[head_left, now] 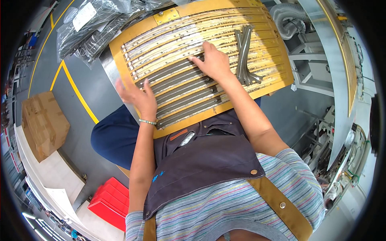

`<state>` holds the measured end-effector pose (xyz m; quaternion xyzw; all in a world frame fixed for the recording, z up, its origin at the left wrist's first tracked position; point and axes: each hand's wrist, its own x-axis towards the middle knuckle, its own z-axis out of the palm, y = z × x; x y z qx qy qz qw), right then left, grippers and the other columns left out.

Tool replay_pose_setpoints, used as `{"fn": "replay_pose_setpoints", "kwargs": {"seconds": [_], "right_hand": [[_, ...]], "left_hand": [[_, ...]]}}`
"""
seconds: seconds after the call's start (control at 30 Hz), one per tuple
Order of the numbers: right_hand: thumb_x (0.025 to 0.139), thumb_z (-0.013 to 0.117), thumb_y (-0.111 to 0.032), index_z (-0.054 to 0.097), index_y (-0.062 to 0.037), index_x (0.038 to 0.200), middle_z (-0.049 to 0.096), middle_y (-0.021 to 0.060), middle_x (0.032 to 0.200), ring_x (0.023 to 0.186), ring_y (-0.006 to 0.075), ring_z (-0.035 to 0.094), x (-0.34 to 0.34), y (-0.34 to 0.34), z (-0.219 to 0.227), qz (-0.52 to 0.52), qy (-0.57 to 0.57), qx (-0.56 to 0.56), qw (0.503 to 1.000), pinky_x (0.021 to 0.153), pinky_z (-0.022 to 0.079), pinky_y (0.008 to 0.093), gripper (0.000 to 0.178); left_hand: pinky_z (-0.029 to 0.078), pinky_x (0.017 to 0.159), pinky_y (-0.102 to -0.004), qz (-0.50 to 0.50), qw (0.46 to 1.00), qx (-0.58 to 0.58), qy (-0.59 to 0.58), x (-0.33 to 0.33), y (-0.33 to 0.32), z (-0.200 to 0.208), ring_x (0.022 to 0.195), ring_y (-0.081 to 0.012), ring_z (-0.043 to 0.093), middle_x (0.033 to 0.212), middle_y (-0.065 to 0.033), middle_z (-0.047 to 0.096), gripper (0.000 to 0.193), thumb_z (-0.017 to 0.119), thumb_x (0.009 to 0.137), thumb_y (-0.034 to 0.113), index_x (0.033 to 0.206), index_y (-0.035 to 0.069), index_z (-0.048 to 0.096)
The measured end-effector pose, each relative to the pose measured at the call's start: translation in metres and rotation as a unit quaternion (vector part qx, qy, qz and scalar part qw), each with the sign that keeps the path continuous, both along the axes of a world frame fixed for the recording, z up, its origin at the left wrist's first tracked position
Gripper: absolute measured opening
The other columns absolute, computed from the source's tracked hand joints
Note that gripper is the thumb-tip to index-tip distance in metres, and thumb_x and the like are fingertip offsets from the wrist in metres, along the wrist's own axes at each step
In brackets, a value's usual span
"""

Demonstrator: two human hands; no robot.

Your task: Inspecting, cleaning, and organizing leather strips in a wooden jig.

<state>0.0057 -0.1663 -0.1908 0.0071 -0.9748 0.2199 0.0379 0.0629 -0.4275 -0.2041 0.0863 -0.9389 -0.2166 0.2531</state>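
While the left hand (138, 96), blurred and open with its fingers spread, is at the left edge of a broad yellow slotted board (281, 74), the right hand (216, 62) is over the board's middle, its thumb at the uppermost of several dark grey flat strips (171, 72). The right thumb and forefinger stand apart; whether the fingers folded underneath grip anything, I cannot tell. These strips lie side by side in the slots nearest the person, while the slots farther away show pale, worn bottoms. To the right of the right hand, a loose bundle of dark grey strips (243, 56) lies across the slots. Clear plastic bags with dark contents (90, 30) are just beyond the board's upper left corner. Farther left are a brown cardboard box (45, 122) and, lower down, a red plastic bin (110, 203).
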Motion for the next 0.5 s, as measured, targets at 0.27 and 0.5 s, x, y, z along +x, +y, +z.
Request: {"fn": "replay_pose_setpoints", "kwargs": {"seconds": [0.27,0.5], "right_hand": [[0.1,0.057,-0.046,0.057,0.0011,0.13,0.065,0.0221,0.126,0.101,0.0393,0.068,0.046,0.049,0.015,-0.078,-0.019,-0.051,0.995,0.084,0.054,0.0473,0.056],[0.098,0.064,-0.033,0.061,-0.0042,0.127,0.063,0.0103,0.086,0.072,0.0284,0.063,0.094,0.076,0.013,-0.127,-0.036,-0.073,0.988,0.067,0.051,0.0411,0.041]], "left_hand": [[0.028,0.116,-0.0498,-0.46,0.876,-0.071,-0.124,-0.038,0.061,0.008,0.143,-0.0331,0.037,0.146,-0.0006,0.055,0.039,0.063,0.097,0.024,0.134,0.011,0.064],[0.028,0.117,-0.0476,-0.504,0.848,-0.115,-0.117,-0.056,0.089,-0.006,0.144,-0.0293,0.036,0.15,0.0,0.051,0.047,0.061,0.098,0.03,0.141,0.01,0.058]]}}
